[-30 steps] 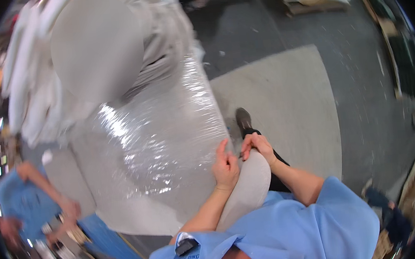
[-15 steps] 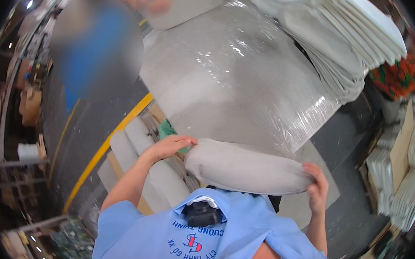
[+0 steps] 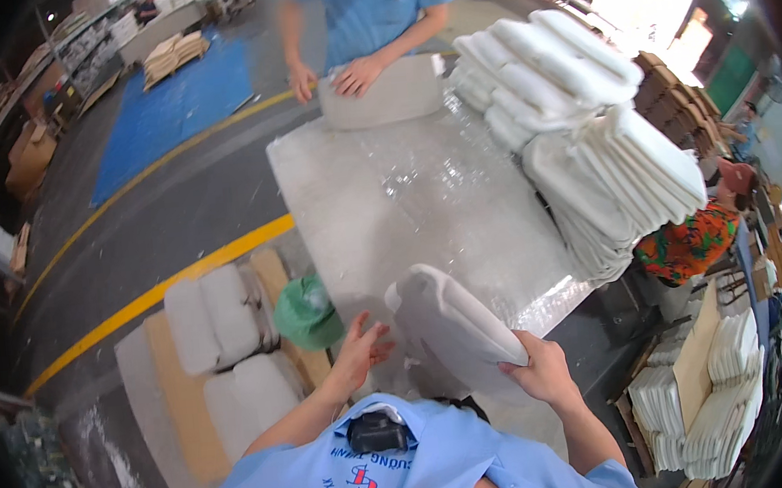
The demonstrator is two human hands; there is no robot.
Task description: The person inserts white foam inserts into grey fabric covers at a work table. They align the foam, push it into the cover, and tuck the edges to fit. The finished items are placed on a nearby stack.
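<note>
A light grey fabric-covered cushion (image 3: pixel 458 317) stands tilted on edge over the near end of the table. My right hand (image 3: pixel 540 372) is closed on its right-hand end, thumb on the near side. Beside the cushion's left end, my left hand (image 3: pixel 361 356) is apart from it, fingers spread and nothing in them. Underneath is a pale table (image 3: pixel 472 209) wrapped in shiny clear plastic. Across it, a co-worker in a blue shirt (image 3: pixel 380 8) rests one hand on another grey cushion (image 3: pixel 388 105) and has the other at its left side.
Stacked white and grey cushions (image 3: pixel 613 173) line the table's right side. Left of me, more cushions (image 3: pixel 212 320) and a green bag (image 3: pixel 307 314) lie low down. White padded pieces (image 3: pixel 729 382) stand stacked at right, near a person in an orange patterned top (image 3: pixel 688 241).
The cushion has swung from lying crosswise to tilting away from me, its left end now farther out. My left hand has come off it; my right keeps its hold. The view has tipped up.
</note>
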